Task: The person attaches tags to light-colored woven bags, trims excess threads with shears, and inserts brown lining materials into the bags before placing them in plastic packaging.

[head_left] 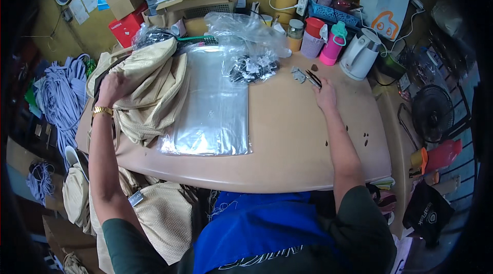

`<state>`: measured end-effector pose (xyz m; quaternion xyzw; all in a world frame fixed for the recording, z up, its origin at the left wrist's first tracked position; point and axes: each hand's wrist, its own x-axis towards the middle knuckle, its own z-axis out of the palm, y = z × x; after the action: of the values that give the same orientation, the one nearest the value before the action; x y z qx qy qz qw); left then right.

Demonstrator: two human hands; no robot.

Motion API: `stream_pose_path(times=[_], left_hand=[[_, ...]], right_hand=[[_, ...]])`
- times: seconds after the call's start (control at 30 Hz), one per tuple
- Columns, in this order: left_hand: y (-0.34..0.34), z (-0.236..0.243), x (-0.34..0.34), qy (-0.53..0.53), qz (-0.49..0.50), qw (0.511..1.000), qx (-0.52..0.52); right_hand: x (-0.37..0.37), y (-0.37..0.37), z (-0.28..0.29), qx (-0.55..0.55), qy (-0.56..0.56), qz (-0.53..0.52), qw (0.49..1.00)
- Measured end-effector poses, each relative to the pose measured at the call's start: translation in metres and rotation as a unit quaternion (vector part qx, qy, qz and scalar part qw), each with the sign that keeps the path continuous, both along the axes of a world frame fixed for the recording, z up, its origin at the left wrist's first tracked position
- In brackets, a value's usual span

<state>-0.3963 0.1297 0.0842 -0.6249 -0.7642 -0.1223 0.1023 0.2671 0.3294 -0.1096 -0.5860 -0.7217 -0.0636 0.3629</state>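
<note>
A beige woven fabric bag [154, 76] lies in a soft heap at the left of the table. My left hand [113, 89], with a gold bracelet at the wrist, is closed on its left edge, by a dark strap. At the right, my right hand [325, 95] has its fingers round the near end of small dark thread snips [313, 77], whose tips point away to the left. Small grey pieces [298, 75] and a brown lump [314, 67] lie beside the tips. Clear plastic bags [213, 110] are stacked flat between my hands, their left edge under the beige bag.
Tags with black cords [254, 67] lie behind the plastic stack. A white kettle [361, 54], pink bottle [334, 43], lidded tumbler [312, 38] and jar [295, 35] line the back right. Another beige bag [164, 212] hangs below the front edge. A fan [433, 112] stands right.
</note>
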Motion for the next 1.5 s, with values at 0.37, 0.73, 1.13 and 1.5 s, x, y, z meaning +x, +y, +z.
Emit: stream_pose_path(times=[0.37, 0.73, 1.13, 1.5], left_hand=[[-0.127, 0.219, -0.121, -0.447, -0.063, 0.670, 0.589], [-0.235, 0.201, 0.066, -0.299, -0.046, 0.782, 0.545], [-0.200, 0.091, 0.276, 0.021, -0.038, 0.836, 0.548], [-0.084, -0.032, 0.381, -0.381, -0.253, 0.883, -0.107]], right_hand=[[-0.018, 0.049, -0.005, -0.093, -0.087, 0.035, 0.991], [-0.035, 0.062, 0.023, -0.051, -0.104, -0.046, 0.992], [-0.038, 0.059, 0.009, -0.108, -0.008, -0.032, 0.994], [0.082, 0.057, 0.018, -0.393, 0.384, 0.060, 0.833]])
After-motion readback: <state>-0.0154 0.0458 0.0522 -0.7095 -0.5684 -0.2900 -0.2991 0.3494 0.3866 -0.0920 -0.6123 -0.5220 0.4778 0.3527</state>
